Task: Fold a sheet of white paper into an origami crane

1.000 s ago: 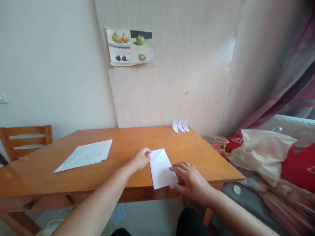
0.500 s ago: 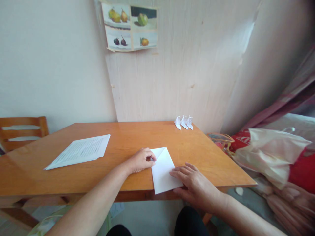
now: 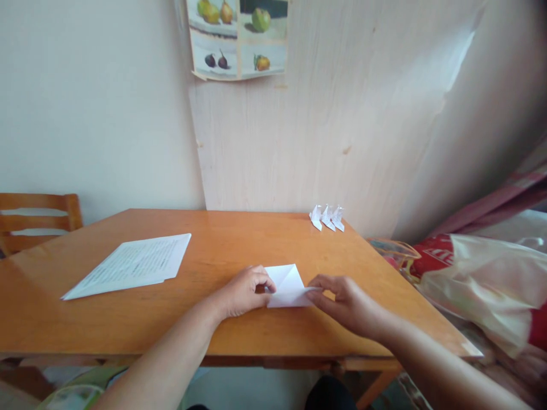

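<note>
Centrally placed at the near side: one folded sheet of plain white paper [image 3: 290,296], on the wooden table [image 3: 231,239], directly between two bare hands. Diagonal line across its far part; one edge of the near part appears raised, running left to right from hand to hand. Long axis: hard to tell, the fingers covering both ends.

Left hand [image 3: 250,290]: thumb and forefinger pinching the sheet at its left edge. Right hand [image 3: 348,302]: thumb and forefinger pinching a corner at the right. Neither is nearer; both touch the paper, from opposite sides, so the raised edge appears to turn on the line between the two pinches.

Surroundings: stack of printed sheets [image 3: 137,259], left of the left hand, well apart. Three folded paper figures [image 3: 327,218], in a row at the far right of the tabletop, beyond the right hand. Fruit-painting print [image 3: 237,40], on the wall behind. Wooden chair [image 3: 38,200], far left. Cream plastic bag [image 3: 491,285], off the right side of the table.

Obstructions: only the pinching fingers, over the sheet's ends; all other items lie well away from it
</note>
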`<move>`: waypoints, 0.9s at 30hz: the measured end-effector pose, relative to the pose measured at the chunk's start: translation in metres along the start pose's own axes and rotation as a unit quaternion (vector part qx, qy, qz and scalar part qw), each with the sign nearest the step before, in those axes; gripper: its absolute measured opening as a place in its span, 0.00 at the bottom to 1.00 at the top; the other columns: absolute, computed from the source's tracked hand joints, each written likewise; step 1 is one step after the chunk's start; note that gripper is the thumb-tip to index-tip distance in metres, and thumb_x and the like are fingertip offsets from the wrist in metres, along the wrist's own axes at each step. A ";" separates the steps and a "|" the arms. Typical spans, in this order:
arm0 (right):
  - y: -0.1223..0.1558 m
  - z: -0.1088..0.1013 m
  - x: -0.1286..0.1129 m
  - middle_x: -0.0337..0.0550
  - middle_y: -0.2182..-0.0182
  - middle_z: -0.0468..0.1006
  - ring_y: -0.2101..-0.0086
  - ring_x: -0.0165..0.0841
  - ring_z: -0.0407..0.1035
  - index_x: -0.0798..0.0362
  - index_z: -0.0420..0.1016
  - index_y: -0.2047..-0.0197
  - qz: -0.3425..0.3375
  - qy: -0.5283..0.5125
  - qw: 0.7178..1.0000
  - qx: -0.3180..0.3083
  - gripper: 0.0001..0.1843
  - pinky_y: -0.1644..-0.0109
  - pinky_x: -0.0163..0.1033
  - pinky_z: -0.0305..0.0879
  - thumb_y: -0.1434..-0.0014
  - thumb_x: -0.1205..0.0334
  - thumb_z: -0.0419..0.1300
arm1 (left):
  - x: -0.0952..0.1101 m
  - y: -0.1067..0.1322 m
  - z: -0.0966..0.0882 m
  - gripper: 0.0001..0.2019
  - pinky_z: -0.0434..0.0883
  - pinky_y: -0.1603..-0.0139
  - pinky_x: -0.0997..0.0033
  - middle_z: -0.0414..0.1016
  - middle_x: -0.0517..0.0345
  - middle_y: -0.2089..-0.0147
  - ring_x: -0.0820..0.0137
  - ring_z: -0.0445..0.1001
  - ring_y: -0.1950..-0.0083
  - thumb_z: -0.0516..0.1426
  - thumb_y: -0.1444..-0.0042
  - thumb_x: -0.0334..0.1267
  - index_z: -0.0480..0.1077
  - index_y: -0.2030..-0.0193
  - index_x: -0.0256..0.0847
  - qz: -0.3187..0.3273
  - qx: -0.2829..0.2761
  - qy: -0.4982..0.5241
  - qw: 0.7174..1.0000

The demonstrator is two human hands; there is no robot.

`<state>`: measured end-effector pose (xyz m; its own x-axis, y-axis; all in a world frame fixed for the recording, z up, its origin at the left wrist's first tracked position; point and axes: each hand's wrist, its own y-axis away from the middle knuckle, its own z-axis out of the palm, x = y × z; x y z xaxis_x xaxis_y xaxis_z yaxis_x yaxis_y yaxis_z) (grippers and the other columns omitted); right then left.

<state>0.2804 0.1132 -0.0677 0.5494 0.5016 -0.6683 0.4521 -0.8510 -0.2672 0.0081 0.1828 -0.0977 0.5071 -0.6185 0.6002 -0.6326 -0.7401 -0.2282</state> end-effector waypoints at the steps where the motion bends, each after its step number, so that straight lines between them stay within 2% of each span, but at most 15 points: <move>1: -0.008 0.000 0.004 0.40 0.64 0.80 0.63 0.34 0.73 0.51 0.77 0.59 0.012 -0.019 1.000 0.001 0.11 0.60 0.37 0.66 0.32 0.57 0.54 | 0.002 0.000 0.000 0.06 0.69 0.55 0.70 0.74 0.56 0.61 0.66 0.73 0.57 0.61 0.48 0.32 0.79 0.64 0.41 0.001 -0.001 0.010 1.000; 4: -0.032 0.002 0.019 0.40 0.68 0.77 0.67 0.33 0.70 0.53 0.75 0.62 0.031 -0.052 0.998 0.018 0.13 0.63 0.37 0.65 0.34 0.54 0.56 | 0.006 0.000 -0.001 0.07 0.70 0.55 0.69 0.77 0.56 0.60 0.65 0.74 0.57 0.60 0.48 0.31 0.77 0.62 0.41 -0.006 0.005 0.065 0.998; 7: -0.051 0.005 0.035 0.38 0.71 0.74 0.69 0.32 0.67 0.53 0.73 0.64 0.049 -0.087 0.995 0.015 0.14 0.66 0.36 0.63 0.35 0.51 0.56 | 0.008 0.002 0.000 0.15 0.71 0.52 0.67 0.79 0.55 0.55 0.64 0.76 0.55 0.57 0.48 0.28 0.74 0.54 0.41 -0.039 0.017 0.138 0.990; 10: -0.066 0.007 0.046 0.38 0.71 0.73 0.70 0.31 0.66 0.53 0.72 0.64 0.068 -0.093 0.993 0.007 0.13 0.66 0.36 0.62 0.37 0.51 0.58 | 0.006 0.003 0.000 0.19 0.71 0.51 0.65 0.78 0.54 0.52 0.63 0.76 0.52 0.56 0.49 0.26 0.69 0.49 0.41 -0.082 0.037 0.158 0.983; 13: -0.077 0.008 0.052 0.38 0.71 0.72 0.70 0.31 0.65 0.53 0.71 0.64 0.085 -0.080 0.993 0.006 0.13 0.66 0.36 0.61 0.38 0.52 0.58 | 0.003 0.004 0.000 0.21 0.71 0.51 0.65 0.78 0.54 0.52 0.64 0.76 0.52 0.53 0.48 0.24 0.65 0.47 0.41 -0.094 0.045 0.178 0.979; 18: -0.086 0.012 0.059 0.37 0.72 0.72 0.71 0.31 0.64 0.53 0.71 0.65 0.091 -0.041 0.995 0.001 0.13 0.68 0.35 0.60 0.38 0.51 0.58 | 0.004 0.003 0.001 0.22 0.70 0.53 0.68 0.78 0.55 0.53 0.66 0.77 0.53 0.50 0.47 0.22 0.60 0.45 0.41 -0.087 0.040 0.221 0.971; 23: -0.085 0.015 0.065 0.38 0.71 0.74 0.71 0.31 0.65 0.52 0.72 0.64 0.091 -0.018 0.996 0.001 0.13 0.69 0.35 0.59 0.38 0.51 0.58 | 0.004 0.004 0.002 0.23 0.69 0.53 0.68 0.78 0.56 0.55 0.67 0.76 0.53 0.49 0.46 0.22 0.59 0.44 0.41 -0.099 0.046 0.215 0.971; 27: -0.080 0.016 0.067 0.38 0.71 0.73 0.72 0.31 0.65 0.52 0.71 0.63 0.095 -0.042 0.994 -0.013 0.14 0.70 0.35 0.59 0.37 0.50 0.57 | 0.005 0.005 0.001 0.24 0.68 0.54 0.67 0.78 0.57 0.56 0.66 0.76 0.53 0.49 0.45 0.23 0.58 0.42 0.41 -0.118 0.049 0.191 0.973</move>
<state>0.2703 0.2125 -0.1023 0.5671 0.3161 -0.7606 0.3642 -0.9245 -0.1127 0.0083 0.1762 -0.0966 0.3660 -0.2983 0.8815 -0.4564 -0.8830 -0.1093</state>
